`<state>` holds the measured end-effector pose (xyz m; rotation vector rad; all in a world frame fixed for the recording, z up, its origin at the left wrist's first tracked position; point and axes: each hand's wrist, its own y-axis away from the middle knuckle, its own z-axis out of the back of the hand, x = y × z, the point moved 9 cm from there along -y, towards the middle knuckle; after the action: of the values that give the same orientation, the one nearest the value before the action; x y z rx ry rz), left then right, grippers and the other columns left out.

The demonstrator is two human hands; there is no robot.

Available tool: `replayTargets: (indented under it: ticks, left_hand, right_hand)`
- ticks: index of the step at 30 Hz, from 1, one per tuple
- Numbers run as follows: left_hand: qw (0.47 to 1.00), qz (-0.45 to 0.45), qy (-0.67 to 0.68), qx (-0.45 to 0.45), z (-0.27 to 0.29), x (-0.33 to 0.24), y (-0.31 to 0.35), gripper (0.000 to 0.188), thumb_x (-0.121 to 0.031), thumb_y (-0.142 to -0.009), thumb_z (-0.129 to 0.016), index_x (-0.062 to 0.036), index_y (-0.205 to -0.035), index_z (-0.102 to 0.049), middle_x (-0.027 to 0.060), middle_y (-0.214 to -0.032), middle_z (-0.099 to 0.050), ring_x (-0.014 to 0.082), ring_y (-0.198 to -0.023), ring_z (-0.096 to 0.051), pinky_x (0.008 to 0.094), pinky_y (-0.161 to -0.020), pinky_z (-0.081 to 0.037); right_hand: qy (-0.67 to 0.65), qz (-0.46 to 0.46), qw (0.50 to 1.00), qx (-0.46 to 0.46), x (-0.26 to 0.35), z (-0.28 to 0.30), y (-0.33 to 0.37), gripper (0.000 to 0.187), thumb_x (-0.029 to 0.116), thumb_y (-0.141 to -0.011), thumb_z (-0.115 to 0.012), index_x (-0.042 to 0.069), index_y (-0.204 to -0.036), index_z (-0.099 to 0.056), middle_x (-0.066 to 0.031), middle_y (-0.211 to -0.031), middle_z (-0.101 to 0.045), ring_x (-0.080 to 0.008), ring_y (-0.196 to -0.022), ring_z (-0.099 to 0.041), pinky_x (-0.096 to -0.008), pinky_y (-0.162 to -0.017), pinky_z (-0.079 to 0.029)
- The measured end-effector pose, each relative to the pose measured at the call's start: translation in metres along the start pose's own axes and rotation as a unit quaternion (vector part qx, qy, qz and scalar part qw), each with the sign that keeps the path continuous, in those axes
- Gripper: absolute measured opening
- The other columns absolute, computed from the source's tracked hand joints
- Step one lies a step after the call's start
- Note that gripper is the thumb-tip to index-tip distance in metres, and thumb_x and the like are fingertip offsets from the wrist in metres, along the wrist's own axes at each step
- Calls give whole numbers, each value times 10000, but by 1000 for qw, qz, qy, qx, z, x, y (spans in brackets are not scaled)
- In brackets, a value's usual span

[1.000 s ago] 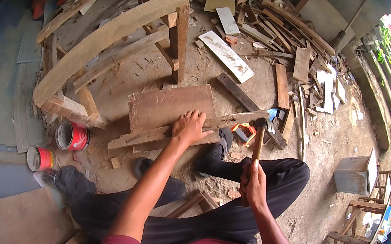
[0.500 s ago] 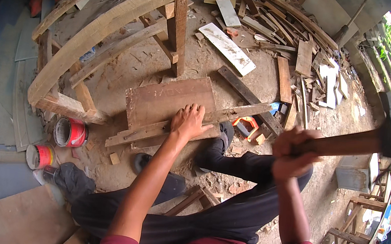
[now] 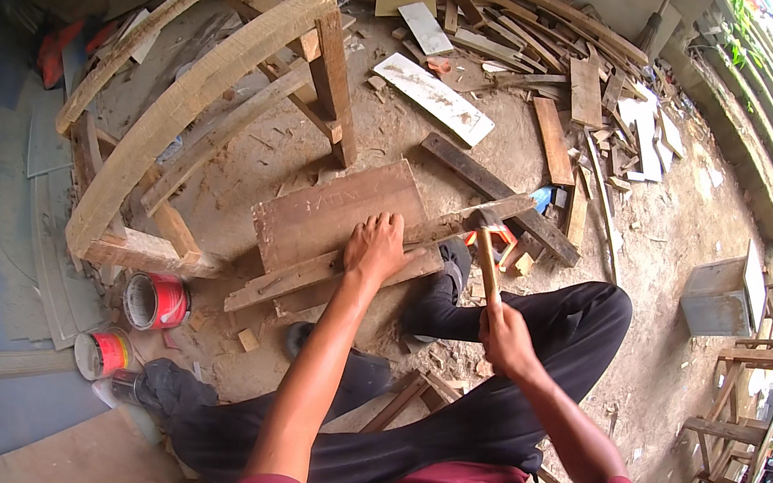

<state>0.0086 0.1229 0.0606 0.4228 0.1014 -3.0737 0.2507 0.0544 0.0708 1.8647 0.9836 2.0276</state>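
Observation:
A long wooden strip (image 3: 454, 226) lies at a slant in front of me, along the near edge of a brown rectangular board (image 3: 325, 217). My left hand (image 3: 374, 248) is closed over the strip, its fingertips resting on the board. In my right hand (image 3: 508, 342) is a hammer (image 3: 488, 269), gripped by its wooden handle. The hammer's head is down at the strip's far right end; whether it touches the wood I cannot tell. Under the strip sits a shorter wood piece (image 3: 413, 267), beside my shoe.
A curved wooden frame (image 3: 197, 103) stands at the left, with two red tins (image 3: 156, 301) near it. An orange-handled tool (image 3: 506, 243) lies partly hidden behind the hammer. Beyond are a dark beam (image 3: 503, 199), a white board (image 3: 434, 99) and heaped offcuts. A grey box (image 3: 723, 297) stands right.
My right hand has swung the hammer from raised at the right down and left to the strip's end. My left hand stays on the strip. The whole view has shifted slightly.

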Motion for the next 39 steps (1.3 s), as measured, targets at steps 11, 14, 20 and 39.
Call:
replayTargets:
  ticks: [11, 14, 20, 39]
  left_hand:
    - [999, 1, -38, 26, -3, -2, 0, 675, -632, -780, -704, -35, -1069, -579, 145, -1078, -636, 307, -1042, -628, 424, -857, -508]
    - [998, -25, -61, 1, 1, -2, 3, 695, -652, -764, -706, -40, -1069, -582, 142, -1044, -650, 307, -1007, -645, 416, -833, -523]
    - [998, -6, 25, 57, 10, 15, -15, 742, -694, -715, -733, -30, -1035, -651, 206, -968, -712, 358, -934, -702, 464, -818, -563]
    - [889, -1, 445, 106, 156, 65, 82, 719, -635, -905, -609, 66, -1038, -703, 31, -877, -693, 76, -824, -563, 260, -725, -480]
  right_hand:
    - [63, 475, 872, -105, 82, 18, 18, 507, 553, -1014, -441, 98, -790, -459, 12, -624, -435, -106, -459, -360, -246, -422, -293]
    - [252, 218, 934, -127, 0, 26, -9, 472, 385, -1079, -363, 57, -768, -502, 6, -591, -453, -110, -522, -404, -279, -478, -321]
    - [-114, 50, 991, -52, -36, 25, 23, 498, 567, -1036, -369, 112, -844, -435, 39, -541, -317, -87, -357, -307, -286, -303, -253]
    - [75, -224, 907, 350, 53, -62, 98, 503, 561, -1035, -392, 94, -856, -444, 52, -596, -304, -42, -425, -264, -222, -362, -236]
